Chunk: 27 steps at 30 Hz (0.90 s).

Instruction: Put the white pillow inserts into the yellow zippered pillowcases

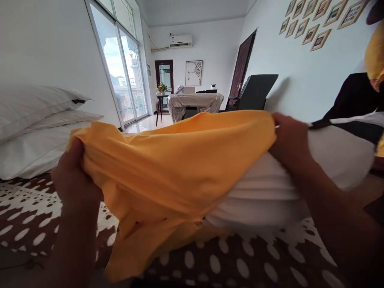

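Note:
A yellow pillowcase (168, 168) is stretched between both my hands over a white pillow (270, 192) that lies on the bed. My left hand (73, 172) is closed on the pillowcase's left edge. My right hand (289, 138) grips the pillowcase's right edge, fingers wrapped over the cloth where it meets the pillow. The white pillow sticks out to the right, half inside the yellow cover. The cover's lower part hangs slack onto the brown bedspread (240, 260) with white spots.
Two white pillows (36, 120) are stacked at the left against the wall. Another person (360, 100) in dark and yellow clothes stands at the far right. Beyond the bed are a glass sliding door (123, 68), a covered table (195, 102) and a dark chair (255, 92).

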### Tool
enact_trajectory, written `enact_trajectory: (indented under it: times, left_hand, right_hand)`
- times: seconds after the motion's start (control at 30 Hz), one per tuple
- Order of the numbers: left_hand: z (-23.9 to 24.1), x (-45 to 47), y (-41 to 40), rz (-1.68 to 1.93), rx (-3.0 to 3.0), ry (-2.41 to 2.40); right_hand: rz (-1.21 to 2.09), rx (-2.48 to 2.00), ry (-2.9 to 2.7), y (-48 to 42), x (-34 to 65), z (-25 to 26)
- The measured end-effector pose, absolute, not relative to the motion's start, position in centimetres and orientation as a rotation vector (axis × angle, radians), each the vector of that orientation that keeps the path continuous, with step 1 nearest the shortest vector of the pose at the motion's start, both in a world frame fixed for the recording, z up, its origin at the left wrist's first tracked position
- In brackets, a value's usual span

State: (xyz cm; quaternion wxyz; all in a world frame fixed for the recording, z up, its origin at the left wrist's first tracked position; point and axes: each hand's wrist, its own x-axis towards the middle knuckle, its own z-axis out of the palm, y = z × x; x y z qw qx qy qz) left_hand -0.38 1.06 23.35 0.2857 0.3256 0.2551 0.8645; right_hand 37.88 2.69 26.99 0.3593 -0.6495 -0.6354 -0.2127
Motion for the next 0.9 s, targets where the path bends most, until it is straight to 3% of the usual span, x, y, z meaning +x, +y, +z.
enact_trajectory:
  times: [0.17,0.3,0.4,0.63,0.9]
  left_hand:
    - [23.5,0.3,1.5,2.281,0.715,0.557]
    - [23.6,0.3,1.4,2.206,0.783,0.485]
    - [23.7,0.5,1.9,2.22,0.868,0.392]
    - [22.9,0.5,3.7,2.209,0.622,0.5]
    - [22.0,2.0,2.3,2.358,0.742,0.439]
  right_hand:
    - [-0.56,-1.893,-1.799,4.2,38.5,27.8]
    - [-1.043,-1.932,-1.508,5.7,39.3,30.6]
    - [-1.119,-1.855,-1.305,6.1,40.1,30.2]
    - [-1.052,-1.393,-1.783,4.5,39.5,24.8]
    - [-1.016,-0.832,-2.275,1.3,30.6,27.4]
